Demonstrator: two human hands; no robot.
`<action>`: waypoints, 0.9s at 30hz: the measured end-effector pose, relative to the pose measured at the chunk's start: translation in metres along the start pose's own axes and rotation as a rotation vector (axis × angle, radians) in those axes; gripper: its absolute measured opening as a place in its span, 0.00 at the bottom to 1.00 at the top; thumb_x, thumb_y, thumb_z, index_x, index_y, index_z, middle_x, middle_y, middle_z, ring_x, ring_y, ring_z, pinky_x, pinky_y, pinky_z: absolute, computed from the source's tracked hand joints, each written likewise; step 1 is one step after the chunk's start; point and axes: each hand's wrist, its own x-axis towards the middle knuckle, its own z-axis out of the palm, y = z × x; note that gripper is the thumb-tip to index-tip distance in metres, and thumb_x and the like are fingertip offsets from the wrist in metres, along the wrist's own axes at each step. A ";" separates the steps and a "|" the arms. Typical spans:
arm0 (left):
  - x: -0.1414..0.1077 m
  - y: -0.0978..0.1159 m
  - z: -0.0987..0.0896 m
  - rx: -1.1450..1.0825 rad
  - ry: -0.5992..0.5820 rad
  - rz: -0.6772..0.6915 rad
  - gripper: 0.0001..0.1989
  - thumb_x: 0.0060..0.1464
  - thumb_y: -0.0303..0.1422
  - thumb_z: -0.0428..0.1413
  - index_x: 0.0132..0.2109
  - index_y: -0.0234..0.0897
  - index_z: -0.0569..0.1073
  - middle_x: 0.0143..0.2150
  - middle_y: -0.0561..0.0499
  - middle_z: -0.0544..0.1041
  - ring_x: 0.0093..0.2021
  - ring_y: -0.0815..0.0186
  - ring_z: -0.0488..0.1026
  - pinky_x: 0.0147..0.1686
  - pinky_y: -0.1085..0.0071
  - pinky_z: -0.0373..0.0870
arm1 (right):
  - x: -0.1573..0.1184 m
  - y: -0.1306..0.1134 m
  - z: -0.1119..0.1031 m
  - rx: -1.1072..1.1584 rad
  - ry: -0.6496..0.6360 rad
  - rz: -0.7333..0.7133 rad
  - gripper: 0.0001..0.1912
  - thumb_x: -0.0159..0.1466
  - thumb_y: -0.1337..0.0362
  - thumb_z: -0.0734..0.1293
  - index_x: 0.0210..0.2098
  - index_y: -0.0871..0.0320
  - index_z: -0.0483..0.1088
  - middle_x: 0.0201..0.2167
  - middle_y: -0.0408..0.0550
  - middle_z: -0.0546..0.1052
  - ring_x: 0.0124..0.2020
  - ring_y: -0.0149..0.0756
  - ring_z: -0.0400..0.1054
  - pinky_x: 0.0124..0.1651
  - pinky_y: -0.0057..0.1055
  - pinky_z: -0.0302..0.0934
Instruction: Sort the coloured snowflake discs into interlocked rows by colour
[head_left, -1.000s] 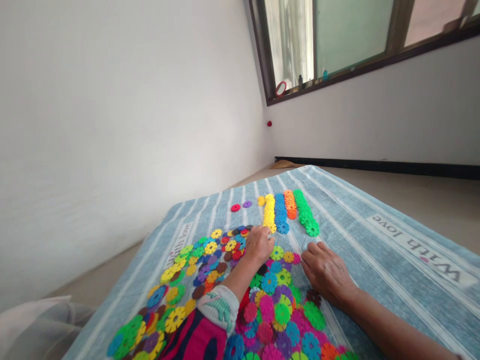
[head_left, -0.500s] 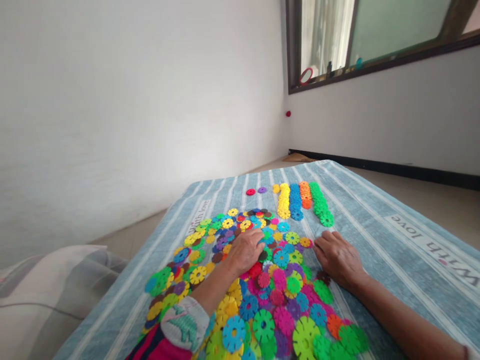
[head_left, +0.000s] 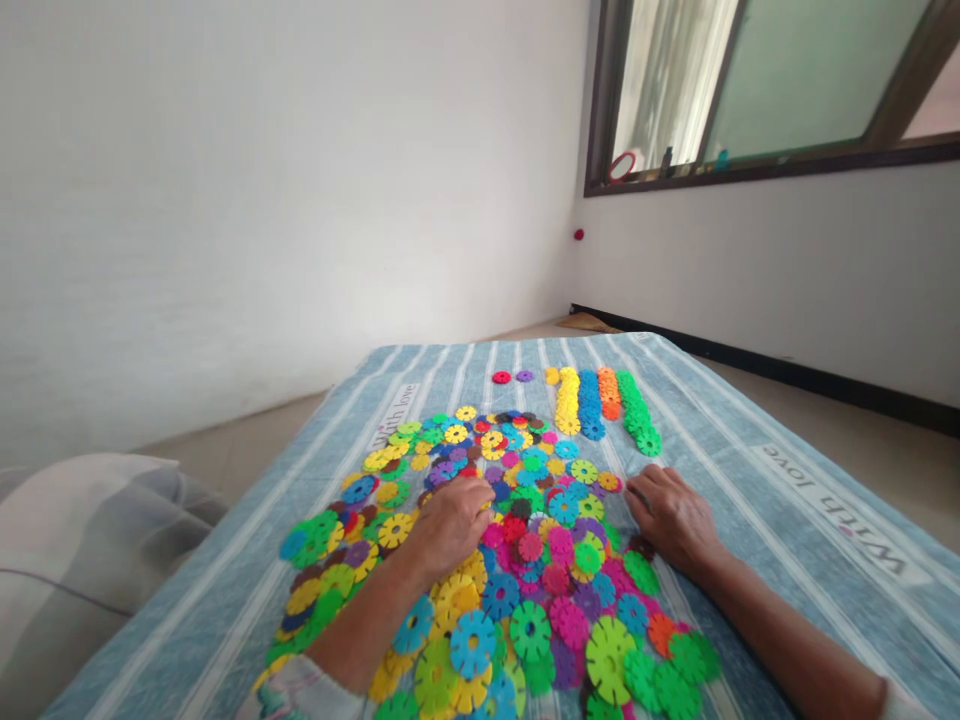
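A large spread of flat plastic snowflake discs (head_left: 525,560) in many colours covers the middle of a striped blue blanket (head_left: 757,430). My left hand (head_left: 448,528) lies curled on the discs in the pile's left half, and its fingers hide whatever is under them. My right hand (head_left: 670,518) rests on the blanket at the pile's right edge, fingers slightly apart and touching no disc that I can make out. Beyond the pile stand stacked rows of yellow discs (head_left: 568,400), blue discs (head_left: 591,405), orange discs (head_left: 608,393) and green discs (head_left: 636,413).
A single red disc (head_left: 501,377) and a purple disc (head_left: 524,376) lie left of the rows. A white wall (head_left: 225,220) rises left and ahead, below a window (head_left: 780,80). A pale cloth (head_left: 90,530) lies at the blanket's left edge.
My left hand has slid left and nearer me across the pile. The view has swung and levelled, with the window now further right. My right hand stays at the pile's edge.
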 end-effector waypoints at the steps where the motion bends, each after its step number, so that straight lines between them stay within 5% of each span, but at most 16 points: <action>1: 0.000 0.001 0.000 0.005 0.002 0.004 0.07 0.52 0.24 0.51 0.35 0.38 0.73 0.38 0.49 0.77 0.44 0.62 0.73 0.46 0.68 0.69 | 0.000 0.000 0.000 -0.001 0.000 -0.001 0.12 0.67 0.63 0.59 0.29 0.56 0.70 0.29 0.45 0.69 0.35 0.36 0.62 0.36 0.30 0.51; 11: -0.001 0.002 0.006 0.095 0.032 0.015 0.06 0.53 0.26 0.51 0.34 0.38 0.72 0.38 0.48 0.76 0.43 0.61 0.72 0.46 0.65 0.70 | 0.000 -0.001 -0.003 0.018 0.008 -0.027 0.12 0.66 0.64 0.60 0.28 0.55 0.70 0.29 0.45 0.70 0.34 0.35 0.62 0.37 0.30 0.51; 20: 0.000 -0.012 0.016 0.108 0.275 0.171 0.09 0.55 0.27 0.48 0.37 0.38 0.74 0.38 0.48 0.79 0.40 0.61 0.75 0.40 0.66 0.72 | 0.004 -0.003 -0.005 0.065 -0.020 -0.022 0.13 0.67 0.66 0.59 0.27 0.56 0.68 0.28 0.45 0.68 0.33 0.35 0.61 0.37 0.31 0.51; 27: 0.000 -0.018 0.020 0.109 0.324 0.171 0.09 0.57 0.31 0.49 0.40 0.41 0.74 0.39 0.49 0.80 0.40 0.61 0.76 0.39 0.65 0.74 | 0.003 -0.005 -0.006 0.103 -0.028 -0.022 0.11 0.67 0.67 0.59 0.29 0.57 0.69 0.29 0.46 0.68 0.35 0.36 0.61 0.39 0.31 0.52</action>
